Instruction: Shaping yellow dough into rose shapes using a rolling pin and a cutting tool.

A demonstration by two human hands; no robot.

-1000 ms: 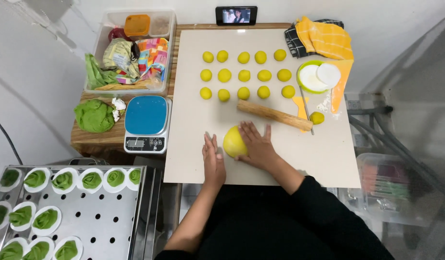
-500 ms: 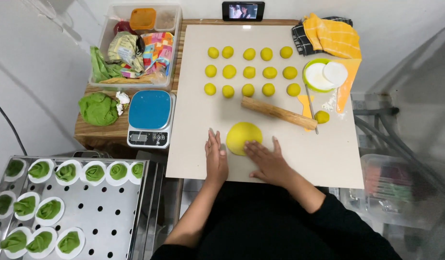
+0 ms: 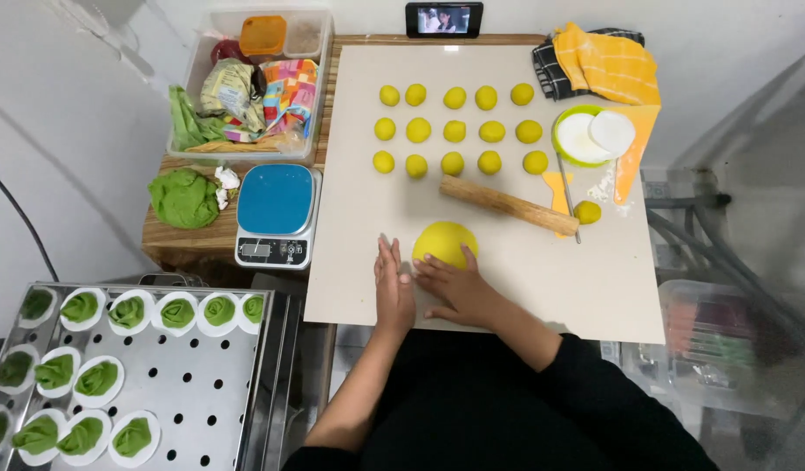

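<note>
We have both hands down on the pale work mat (image 3: 524, 279), at its near edge. Our left hand (image 3: 394, 288) lies flat beside the flattened yellow dough disc (image 3: 444, 242), fingers straight and close together, holding nothing. Our right hand (image 3: 459, 288) rests with fingertips on the disc's near rim, fingers slightly spread, pressing and not clamped on anything. To do this well, we judge: press evenly from the rim, turn the disc a little between presses so thickness stays uniform, keep the palm low, and steady the mat with the free hand. The disc itself is round, smooth, bright yellow, with a soft matte surface and a slightly domed top; it sits just below the wooden rolling pin (image 3: 507, 204), not touching it. Beyond the pin, the small yellow dough balls (image 3: 455, 131) stand in three rows. A blue-topped kitchen scale (image 3: 276, 214) sits left of the mat, a lump of green dough (image 3: 184, 197) beside it, and a perforated steel tray (image 3: 193, 392) of green shaped pieces lies lower left.
</note>
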